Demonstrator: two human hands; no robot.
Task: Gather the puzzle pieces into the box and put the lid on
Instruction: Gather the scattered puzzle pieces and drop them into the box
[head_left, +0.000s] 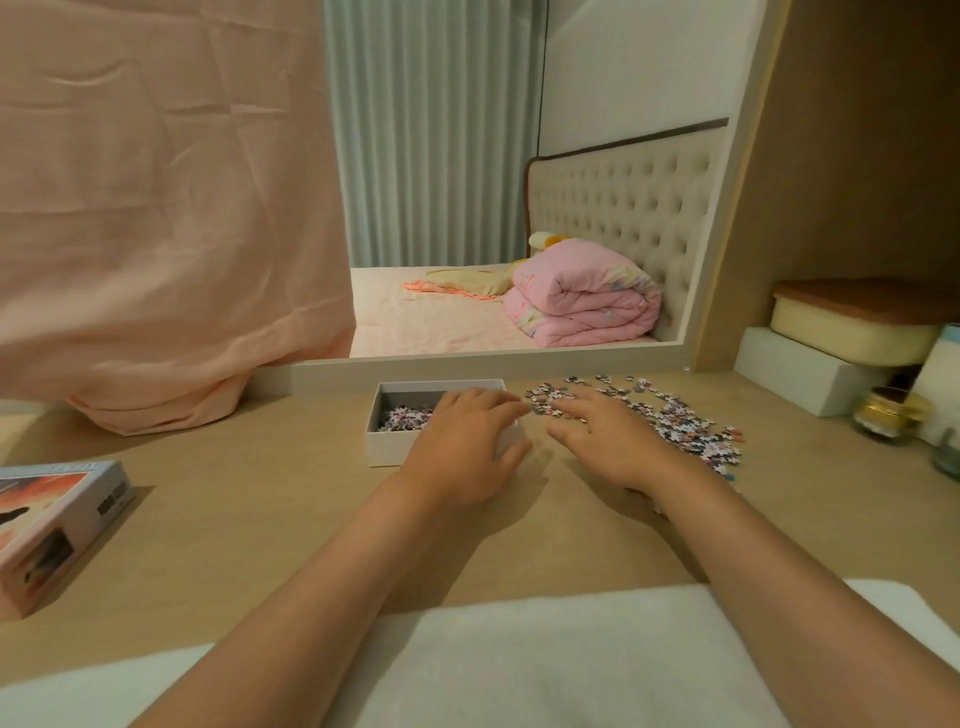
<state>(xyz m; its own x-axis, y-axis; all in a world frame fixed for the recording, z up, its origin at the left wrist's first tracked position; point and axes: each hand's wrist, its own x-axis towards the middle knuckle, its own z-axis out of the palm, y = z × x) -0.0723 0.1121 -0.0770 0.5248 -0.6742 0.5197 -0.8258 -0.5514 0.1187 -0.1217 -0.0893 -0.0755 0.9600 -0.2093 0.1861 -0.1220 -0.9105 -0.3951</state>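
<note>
A white open box (387, 451) stands on the wooden desk, with a small heap of puzzle pieces (405, 417) inside at its left. My left hand (467, 441) lies over the box's right half, fingers stretched toward its right edge. My right hand (608, 441) rests flat just right of the box, fingertips touching the near end of the loose puzzle pieces (675, 421) scattered across the desk to the right. The printed lid (52, 525) lies at the desk's left edge, picture side up.
A large mirror (519, 358) leans behind the box, partly draped by a pink cloth (156, 260). At the far right stand a white block (800, 374), a cream container (852, 327) and a small glass jar (888, 415). A white towel (519, 665) covers the desk's near edge.
</note>
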